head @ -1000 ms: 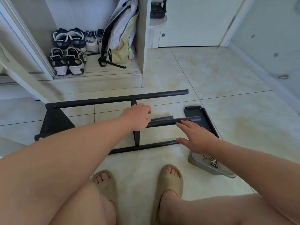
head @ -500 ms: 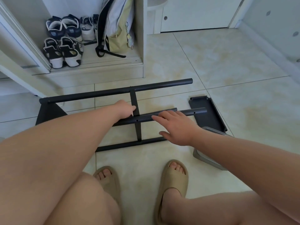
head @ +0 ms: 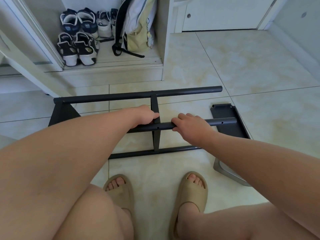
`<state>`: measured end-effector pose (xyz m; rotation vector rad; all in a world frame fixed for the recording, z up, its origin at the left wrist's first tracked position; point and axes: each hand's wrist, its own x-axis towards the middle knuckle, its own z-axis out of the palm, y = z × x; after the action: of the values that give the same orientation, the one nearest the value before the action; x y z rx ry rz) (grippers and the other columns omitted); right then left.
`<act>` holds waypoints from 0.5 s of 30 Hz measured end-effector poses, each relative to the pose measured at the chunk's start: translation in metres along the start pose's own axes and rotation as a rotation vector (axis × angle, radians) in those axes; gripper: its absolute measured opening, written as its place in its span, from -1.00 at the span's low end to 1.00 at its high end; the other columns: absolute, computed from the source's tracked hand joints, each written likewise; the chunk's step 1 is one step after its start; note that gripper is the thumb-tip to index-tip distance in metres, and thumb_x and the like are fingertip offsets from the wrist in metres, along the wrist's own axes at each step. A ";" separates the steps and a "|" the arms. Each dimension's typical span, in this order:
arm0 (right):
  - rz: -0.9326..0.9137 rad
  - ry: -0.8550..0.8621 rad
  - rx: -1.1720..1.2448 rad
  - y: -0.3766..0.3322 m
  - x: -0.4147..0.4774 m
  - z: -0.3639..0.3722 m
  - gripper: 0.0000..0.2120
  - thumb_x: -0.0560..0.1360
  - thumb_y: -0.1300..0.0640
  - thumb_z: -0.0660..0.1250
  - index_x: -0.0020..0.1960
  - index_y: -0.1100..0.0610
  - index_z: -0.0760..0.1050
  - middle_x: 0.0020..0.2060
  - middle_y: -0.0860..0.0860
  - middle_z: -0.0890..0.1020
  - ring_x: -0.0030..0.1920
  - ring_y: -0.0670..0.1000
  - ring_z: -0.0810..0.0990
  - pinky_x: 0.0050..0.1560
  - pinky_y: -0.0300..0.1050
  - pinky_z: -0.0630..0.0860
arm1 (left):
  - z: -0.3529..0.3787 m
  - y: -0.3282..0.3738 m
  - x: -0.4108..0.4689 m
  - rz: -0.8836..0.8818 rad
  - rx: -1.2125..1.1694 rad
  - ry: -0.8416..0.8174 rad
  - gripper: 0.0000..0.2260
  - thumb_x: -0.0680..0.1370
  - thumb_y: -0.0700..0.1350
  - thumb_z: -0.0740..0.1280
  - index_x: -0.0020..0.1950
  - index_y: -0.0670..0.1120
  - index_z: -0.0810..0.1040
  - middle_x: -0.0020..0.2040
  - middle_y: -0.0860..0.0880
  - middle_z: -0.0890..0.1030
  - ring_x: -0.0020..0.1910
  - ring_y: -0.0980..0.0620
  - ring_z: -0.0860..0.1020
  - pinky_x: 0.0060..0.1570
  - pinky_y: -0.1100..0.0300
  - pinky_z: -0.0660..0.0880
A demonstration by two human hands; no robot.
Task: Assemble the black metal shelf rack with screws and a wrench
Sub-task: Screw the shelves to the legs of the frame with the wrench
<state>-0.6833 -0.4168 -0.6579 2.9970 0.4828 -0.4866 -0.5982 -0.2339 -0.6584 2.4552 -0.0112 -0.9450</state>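
A black metal ladder-shaped frame point(head: 138, 96) lies flat on the tiled floor. Across its central crossbar rests a loose black round metal tube point(head: 223, 122). The left hand point(head: 145, 115) and right hand point(head: 190, 125) each have their grip clasped round it, one on either side of the crossbar. I see no screw in it, so most of the assembly seems to remain.

Floor point(head: 225, 63): glossy cream tiles with yellowish marbling and thin dark grout lines, under soft, even light
Built-in cupboard point(head: 162, 40): pale wood-tone side panel; open low compartment raised one step above the tiles
Sliding door frame point(head: 34, 32): white, slanting across the left edge
Sneakers point(head: 78, 47): dark blue and white, front row of the compartment; further pairs point(head: 78, 19) behind, one mostly white point(head: 103, 23)
Backpack point(head: 136, 32): white, grey and pale yellow, black straps, upright beside the side panel
White door point(head: 225, 13): far wall, round recessed pull point(head: 188, 15)
Right wall point(head: 297, 32): pale, plain
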 end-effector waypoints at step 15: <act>-0.029 -0.191 0.119 -0.011 0.002 -0.014 -0.81 0.69 0.11 0.19 0.24 0.11 0.49 0.09 0.05 0.55 0.01 0.07 0.54 0.06 0.01 0.52 | 0.002 -0.003 -0.018 0.004 0.086 -0.140 -0.66 0.69 0.03 0.15 0.08 -0.13 0.64 0.13 -0.16 0.60 0.02 -0.14 0.52 0.08 0.02 0.44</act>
<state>-0.6813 -0.4044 -0.6455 3.0151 0.4982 -0.8228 -0.6135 -0.2287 -0.6498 2.4604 -0.1071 -1.1351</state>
